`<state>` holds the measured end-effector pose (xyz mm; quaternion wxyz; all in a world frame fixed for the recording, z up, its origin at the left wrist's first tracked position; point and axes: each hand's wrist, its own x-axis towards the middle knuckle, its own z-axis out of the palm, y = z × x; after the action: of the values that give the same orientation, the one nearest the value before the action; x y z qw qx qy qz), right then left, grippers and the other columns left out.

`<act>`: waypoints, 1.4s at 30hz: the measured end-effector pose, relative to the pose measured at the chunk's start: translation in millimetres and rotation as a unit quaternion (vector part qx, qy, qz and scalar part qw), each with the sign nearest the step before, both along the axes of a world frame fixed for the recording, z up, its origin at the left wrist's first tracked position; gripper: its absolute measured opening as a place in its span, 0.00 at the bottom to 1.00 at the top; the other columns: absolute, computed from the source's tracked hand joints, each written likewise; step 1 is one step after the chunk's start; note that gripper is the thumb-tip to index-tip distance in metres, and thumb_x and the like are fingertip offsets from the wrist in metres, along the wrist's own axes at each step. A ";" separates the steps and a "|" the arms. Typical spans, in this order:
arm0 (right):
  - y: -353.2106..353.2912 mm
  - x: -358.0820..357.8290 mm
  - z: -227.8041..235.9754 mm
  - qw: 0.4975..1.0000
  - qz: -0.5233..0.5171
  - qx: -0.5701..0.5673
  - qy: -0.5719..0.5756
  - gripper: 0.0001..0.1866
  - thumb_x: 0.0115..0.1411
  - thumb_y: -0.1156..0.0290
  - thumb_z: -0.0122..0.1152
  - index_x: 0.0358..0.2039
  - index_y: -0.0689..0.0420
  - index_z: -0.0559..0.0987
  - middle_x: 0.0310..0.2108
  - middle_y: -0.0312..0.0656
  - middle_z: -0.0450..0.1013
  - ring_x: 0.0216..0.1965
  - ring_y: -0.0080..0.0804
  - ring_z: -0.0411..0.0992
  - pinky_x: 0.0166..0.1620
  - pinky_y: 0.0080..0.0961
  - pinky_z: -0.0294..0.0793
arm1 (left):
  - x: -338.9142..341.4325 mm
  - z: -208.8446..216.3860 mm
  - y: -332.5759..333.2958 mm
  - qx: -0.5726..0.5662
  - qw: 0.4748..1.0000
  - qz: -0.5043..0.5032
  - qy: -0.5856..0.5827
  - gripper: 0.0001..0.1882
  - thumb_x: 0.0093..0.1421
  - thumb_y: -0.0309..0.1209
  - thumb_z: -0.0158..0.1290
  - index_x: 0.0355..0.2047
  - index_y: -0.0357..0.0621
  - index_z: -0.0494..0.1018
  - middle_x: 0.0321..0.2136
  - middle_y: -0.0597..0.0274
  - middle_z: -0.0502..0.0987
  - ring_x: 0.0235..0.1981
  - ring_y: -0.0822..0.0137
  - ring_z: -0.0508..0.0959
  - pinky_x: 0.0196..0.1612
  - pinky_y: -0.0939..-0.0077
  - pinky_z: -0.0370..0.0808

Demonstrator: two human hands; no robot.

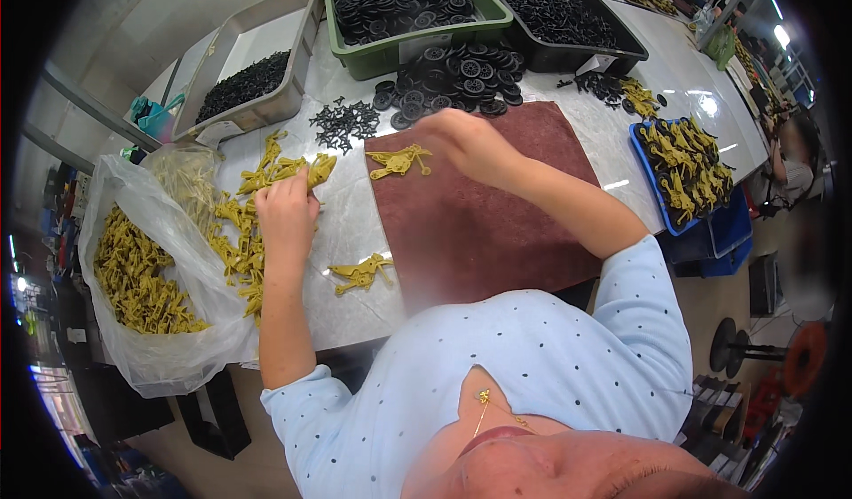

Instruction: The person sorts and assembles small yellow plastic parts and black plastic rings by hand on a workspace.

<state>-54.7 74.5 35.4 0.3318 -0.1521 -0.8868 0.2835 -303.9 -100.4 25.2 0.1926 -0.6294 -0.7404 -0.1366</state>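
A yellow piece lies sideways by the cloth's far-left corner, left of the right hand, nearer than the left hand; I can't tell whether either's fingers pinch.

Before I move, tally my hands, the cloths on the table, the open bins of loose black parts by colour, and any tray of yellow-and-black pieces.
Bare hands, left hand and right hand: 2
Reddish-brown rectangular cloth: 1
Green plastic bin: 1
Grey plastic bin: 1
Black plastic bin: 1
Blue rectangular tray: 1
Total: 7
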 end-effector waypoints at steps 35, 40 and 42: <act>-36.6 22.6 11.0 0.667 0.180 -0.714 -0.114 0.10 0.65 0.68 0.49 0.35 0.63 0.72 0.30 0.37 0.69 0.32 0.25 0.68 0.37 0.22 0.70 | 113.0 -7.5 23.5 0.177 0.945 -0.251 -0.109 0.29 0.59 0.48 0.50 0.42 0.27 0.68 0.30 0.48 0.76 0.27 0.56 0.79 0.27 0.71 0.78; -37.4 27.2 14.3 0.652 0.194 -0.727 -0.098 0.09 0.65 0.70 0.49 0.35 0.64 0.72 0.30 0.39 0.69 0.32 0.26 0.68 0.37 0.23 0.70 | 114.3 -1.6 20.2 0.203 0.942 -0.248 -0.101 0.28 0.61 0.47 0.48 0.41 0.26 0.69 0.30 0.50 0.76 0.26 0.57 0.78 0.27 0.71 0.77; -29.6 35.4 12.5 0.662 0.180 -0.722 -0.087 0.09 0.64 0.71 0.50 0.36 0.65 0.72 0.32 0.40 0.69 0.33 0.27 0.69 0.37 0.25 0.71 | 102.2 -2.2 12.5 0.199 0.938 -0.205 -0.198 0.25 0.62 0.44 0.48 0.41 0.27 0.69 0.30 0.52 0.76 0.25 0.60 0.78 0.25 0.74 0.76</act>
<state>-19.3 44.9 47.9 -0.0179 -0.2054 -0.4388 0.8746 -201.7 -87.9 23.0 0.1308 -0.6765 -0.5764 -0.4393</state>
